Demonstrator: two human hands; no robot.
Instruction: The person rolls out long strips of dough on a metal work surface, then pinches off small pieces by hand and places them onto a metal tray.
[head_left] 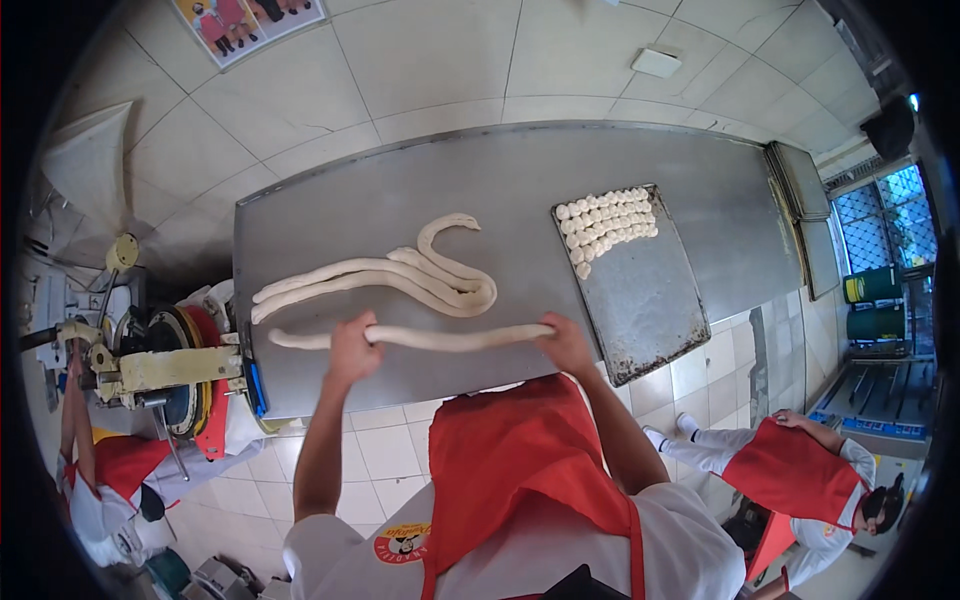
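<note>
A long pale rope of dough (450, 339) stretches between my two hands over the near side of the metal table. My left hand (354, 348) is closed round it partway along, and a free end sticks out to the left. At the other end, my right hand (565, 343) grips the rope near the tray's left edge. Just beyond lie more thick dough ropes (385, 272), side by side and folded in a loop on the right. To the right a dark baking tray (645, 310) carries rows of small dough pieces (606, 222) at its far end.
The steel table (510, 165) runs along a tiled wall. A yellowish machine (170, 369) stands at its left end, with a person in a red apron (128, 465) beside it. Another person (795, 465) is at the lower right. Stacked trays (800, 185) lean at the right end.
</note>
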